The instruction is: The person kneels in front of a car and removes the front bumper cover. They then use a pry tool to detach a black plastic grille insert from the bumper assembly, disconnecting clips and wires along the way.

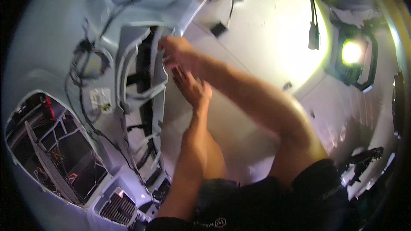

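Observation:
My right hand is at the upper edge of a narrow opening in a pale grey-blue metal body panel. Its fingers are curled in; what they hold, if anything, is hidden. Just below it my left hand reaches up with its fingers stretched out, beside the metal rim of the same opening. The fingertips of both hands are close together and slightly blurred. A dark wiring harness is looped on the panel to the left of the hands.
A lit work lamp with a dark frame stands at the right. A short cable with a black block lies beyond my hands. Lower left, a large cutout shows dark parts, near a slatted vent. A black cable end is by the lamp.

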Available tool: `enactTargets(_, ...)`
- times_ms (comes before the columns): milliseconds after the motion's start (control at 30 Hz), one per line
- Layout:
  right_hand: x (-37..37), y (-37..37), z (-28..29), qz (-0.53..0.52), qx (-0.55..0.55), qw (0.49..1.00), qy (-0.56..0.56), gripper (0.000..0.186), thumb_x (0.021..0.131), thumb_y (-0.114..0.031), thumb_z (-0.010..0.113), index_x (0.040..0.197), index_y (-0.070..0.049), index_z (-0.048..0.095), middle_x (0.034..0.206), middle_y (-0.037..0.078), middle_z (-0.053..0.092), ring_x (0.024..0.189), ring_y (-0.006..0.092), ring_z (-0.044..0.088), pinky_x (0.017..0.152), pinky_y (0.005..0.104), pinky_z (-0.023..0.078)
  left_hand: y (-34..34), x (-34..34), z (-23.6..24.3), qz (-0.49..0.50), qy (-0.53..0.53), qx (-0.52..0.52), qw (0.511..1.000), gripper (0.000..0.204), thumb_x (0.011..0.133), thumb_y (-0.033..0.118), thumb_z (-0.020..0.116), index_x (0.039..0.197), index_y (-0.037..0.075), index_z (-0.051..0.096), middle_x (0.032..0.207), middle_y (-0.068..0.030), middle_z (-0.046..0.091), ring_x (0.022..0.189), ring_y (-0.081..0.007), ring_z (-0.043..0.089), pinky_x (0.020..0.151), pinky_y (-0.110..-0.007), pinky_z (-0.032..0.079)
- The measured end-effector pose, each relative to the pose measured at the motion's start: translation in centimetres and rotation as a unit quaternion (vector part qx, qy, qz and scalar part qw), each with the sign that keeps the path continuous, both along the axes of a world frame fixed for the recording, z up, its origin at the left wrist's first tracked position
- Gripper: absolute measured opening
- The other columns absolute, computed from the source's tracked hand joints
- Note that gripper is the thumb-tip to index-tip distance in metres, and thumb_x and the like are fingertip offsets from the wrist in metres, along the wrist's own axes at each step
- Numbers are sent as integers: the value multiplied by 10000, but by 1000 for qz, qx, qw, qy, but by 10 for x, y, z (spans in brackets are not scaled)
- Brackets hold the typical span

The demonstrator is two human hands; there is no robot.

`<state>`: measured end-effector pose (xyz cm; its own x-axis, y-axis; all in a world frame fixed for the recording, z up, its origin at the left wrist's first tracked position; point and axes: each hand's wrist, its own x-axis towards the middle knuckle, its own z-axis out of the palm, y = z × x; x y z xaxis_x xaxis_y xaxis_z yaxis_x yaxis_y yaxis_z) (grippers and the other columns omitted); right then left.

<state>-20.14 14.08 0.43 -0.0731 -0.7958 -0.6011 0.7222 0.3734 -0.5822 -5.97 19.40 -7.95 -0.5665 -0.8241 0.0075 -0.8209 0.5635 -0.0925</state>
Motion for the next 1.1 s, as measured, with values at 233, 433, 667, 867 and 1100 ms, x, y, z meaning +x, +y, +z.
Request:
enactTargets(233, -86, 213, 9, -118, -138, 924, 338, 372, 1012, -241, 537, 1221, 44, 651, 1178, 122, 712, 1080, 201, 653, 902, 322, 521, 14, 1, 16, -2, 186, 21, 982, 674, 970, 356, 517, 1535, 23, 364, 1608, -249, 308, 1478, -420, 325, 1168, -573, 284)
enactTargets(433, -79, 483, -23, 19, 251, 522, 815, 550, 1071, -332, 376, 1499, 11, 410, 1513, 251, 450, 1416, 455, 394, 1184, 564, 292, 18, -6, 22, -2, 190, 46, 981, 653, 988, 328, 503, 1524, -17, 365, 1598, -283, 300, 1492, -461, 267, 1203, -582, 231)
enactTargets(667, -54, 559, -92, 20, 225, 458, 860, 617, 1056, -416, 365, 1529, -21, 394, 1575, 225, 398, 1438, 434, 393, 1179, 571, 301, 15, -4, 22, -10, 193, 32, 981, 668, 969, 316, 544, 1520, -20, 372, 1584, -290, 320, 1481, -469, 281, 1207, -574, 232)
enactTargets(867, -58, 547, -75, 41, 256, 478, 839, 644, 1039, -424, 353, 1569, -59, 349, 1590, 203, 381, 1453, 434, 362, 1181, 582, 276, 16, -3, 17, -7, 191, 31, 981, 685, 947, 332, 581, 1514, 0, 389, 1581, -286, 332, 1480, -460, 291, 1205, -572, 238)
enactTargets(1100, -58, 537, -73, 32, 216, 476, 852, 650, 1041, -451, 329, 1551, -48, 347, 1582, 227, 370, 1441, 456, 364, 1159, 615, 304, 13, 1, 6, 10, 183, 9, 983, 679, 922, 350, 587, 1505, 45, 420, 1588, -231, 350, 1490, -400, 305, 1177, -570, 271)
